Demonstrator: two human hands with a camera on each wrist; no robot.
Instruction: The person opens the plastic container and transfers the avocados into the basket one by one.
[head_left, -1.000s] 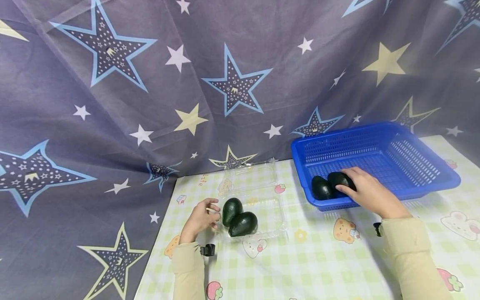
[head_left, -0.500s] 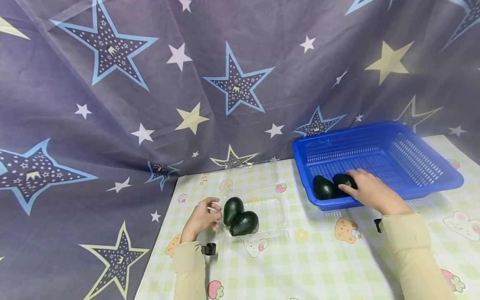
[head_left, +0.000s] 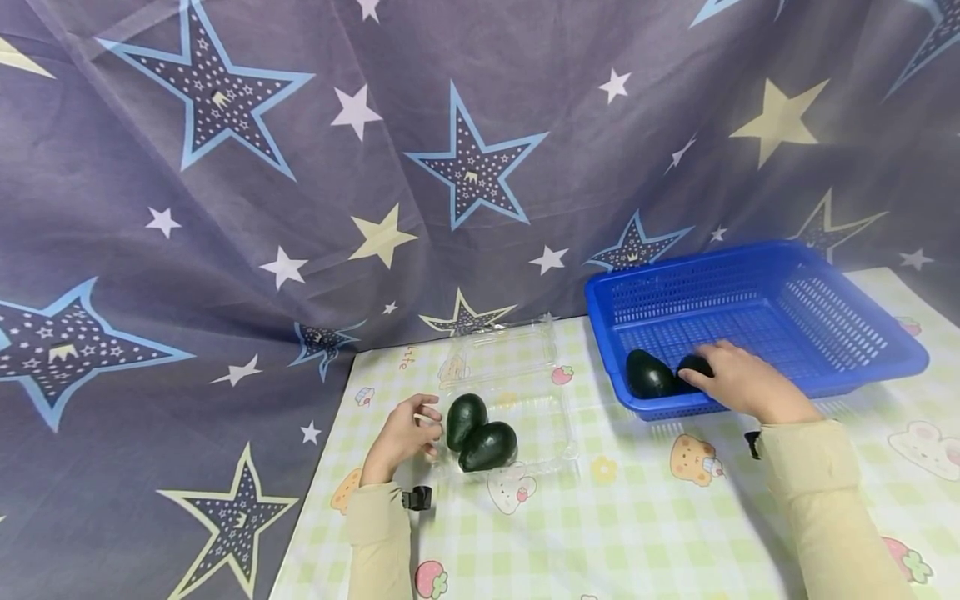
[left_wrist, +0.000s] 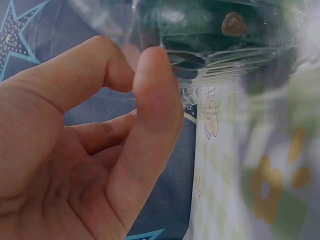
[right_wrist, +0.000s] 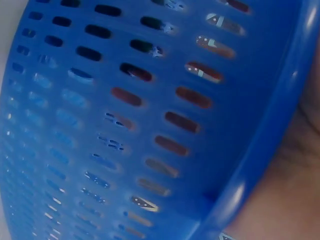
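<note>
My right hand [head_left: 738, 379] reaches over the near rim of the blue plastic basket [head_left: 870, 342] and grips a dark green avocado [head_left: 694, 367], mostly hidden by the fingers. A second avocado [head_left: 648, 375] lies in the basket just left of it. At the left side of a clear plastic clamshell box [head_left: 543, 429], my left hand [head_left: 401, 437] pinches its edge between thumb and bent fingers [left_wrist: 155, 95]. Two avocados [head_left: 467, 421] sit leaning together in the left part of the box. The left wrist view shows one avocado's stem end [left_wrist: 233, 24] through the plastic.
The box's lid [head_left: 498, 350] lies folded back toward the star-patterned curtain [head_left: 322, 167] behind. A green-checked tablecloth [head_left: 600, 533] covers the table. The basket's slotted wall [right_wrist: 100, 125] fills the right wrist view.
My right hand and its avocado have shifted slightly right and lower in the basket; less of that avocado shows. The left hand and the box have stayed put.
</note>
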